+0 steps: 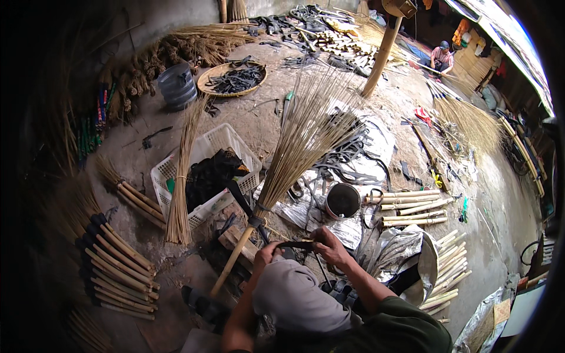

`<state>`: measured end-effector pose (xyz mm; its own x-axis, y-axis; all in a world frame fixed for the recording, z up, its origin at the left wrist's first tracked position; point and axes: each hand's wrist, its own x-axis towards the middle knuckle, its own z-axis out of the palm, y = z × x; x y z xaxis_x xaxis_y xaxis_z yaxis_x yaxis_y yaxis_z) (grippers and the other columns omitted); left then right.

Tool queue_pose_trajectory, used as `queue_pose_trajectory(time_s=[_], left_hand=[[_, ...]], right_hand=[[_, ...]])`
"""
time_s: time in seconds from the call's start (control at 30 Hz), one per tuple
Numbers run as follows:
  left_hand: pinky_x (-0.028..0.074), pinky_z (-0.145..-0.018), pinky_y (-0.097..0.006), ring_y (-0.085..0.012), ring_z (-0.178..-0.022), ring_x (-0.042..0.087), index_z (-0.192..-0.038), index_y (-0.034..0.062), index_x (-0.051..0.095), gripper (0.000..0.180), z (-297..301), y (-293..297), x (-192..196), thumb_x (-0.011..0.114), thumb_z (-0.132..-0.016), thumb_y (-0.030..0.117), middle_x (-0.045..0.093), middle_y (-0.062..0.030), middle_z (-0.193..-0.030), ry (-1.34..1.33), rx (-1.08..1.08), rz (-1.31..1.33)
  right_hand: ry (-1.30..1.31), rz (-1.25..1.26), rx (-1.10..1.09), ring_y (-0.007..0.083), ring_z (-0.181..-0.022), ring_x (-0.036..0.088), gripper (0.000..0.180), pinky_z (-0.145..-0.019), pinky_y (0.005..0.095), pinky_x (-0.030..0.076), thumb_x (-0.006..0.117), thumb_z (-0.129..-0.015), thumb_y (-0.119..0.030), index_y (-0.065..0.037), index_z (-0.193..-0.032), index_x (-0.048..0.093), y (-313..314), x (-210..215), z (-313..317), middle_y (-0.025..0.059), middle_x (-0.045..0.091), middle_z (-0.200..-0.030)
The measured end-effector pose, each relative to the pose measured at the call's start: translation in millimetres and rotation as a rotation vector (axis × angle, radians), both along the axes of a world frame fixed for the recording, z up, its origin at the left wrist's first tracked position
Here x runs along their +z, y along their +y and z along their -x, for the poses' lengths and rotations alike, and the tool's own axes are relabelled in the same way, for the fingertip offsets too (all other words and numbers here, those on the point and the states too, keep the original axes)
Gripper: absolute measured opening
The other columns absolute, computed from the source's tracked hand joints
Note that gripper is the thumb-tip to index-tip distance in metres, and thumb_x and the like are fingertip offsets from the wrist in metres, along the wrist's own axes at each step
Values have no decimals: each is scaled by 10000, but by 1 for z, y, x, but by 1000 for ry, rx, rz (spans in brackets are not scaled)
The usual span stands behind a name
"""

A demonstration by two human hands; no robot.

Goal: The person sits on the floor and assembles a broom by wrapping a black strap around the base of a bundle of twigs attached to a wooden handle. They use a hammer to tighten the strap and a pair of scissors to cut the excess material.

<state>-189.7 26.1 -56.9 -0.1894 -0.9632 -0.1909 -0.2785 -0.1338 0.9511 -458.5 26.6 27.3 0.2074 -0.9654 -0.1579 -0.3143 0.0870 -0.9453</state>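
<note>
Head view showed you seated on the floor with a broom leaning across your lap, its wooden handle running down to the lower left and its straw fan spread upward over the silver sheeting. Your left hand and right hand each had their grip closed on one end of a black rubber strip, stretched between them just beside the dark binding where straw meets handle. You seemed to be preparing a wrap at that joint. To do it well, you needed to keep the strip taut and flat, lay each turn snug against the last, and steady the handle against your knee so the fan did not twist. A white basket, a dark round tin and cut bamboo sticks lay near.
</note>
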Motion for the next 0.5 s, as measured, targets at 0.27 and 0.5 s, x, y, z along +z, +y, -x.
queue_pose_trajectory(time_s=[0.27, 0.5], left_hand=[[542, -759, -328, -119, -822, 658, -1086, 23, 728, 332, 16, 33, -11, 593, -1044, 324, 718, -54, -888, 479, 138, -281], [533, -784, -335, -121, -858, 657, -1061, 17, 724, 381, 13, 13, -22, 590, -1046, 374, 714, -64, -939, 430, 135, -8]], right_hand=[[-19, -251, 86, 277, -1122, 665, 423, -978, 369, 484, 579, -1048, -363, -10, -1252, 691, 22, -61, -19, 156, 736, -1147], [45, 59, 384, 185, -687, 600, 395, -645, 343, 466, 480, -1105, -355, -34, -1045, 701, -60, -51, -98, 74, 678, -791]])
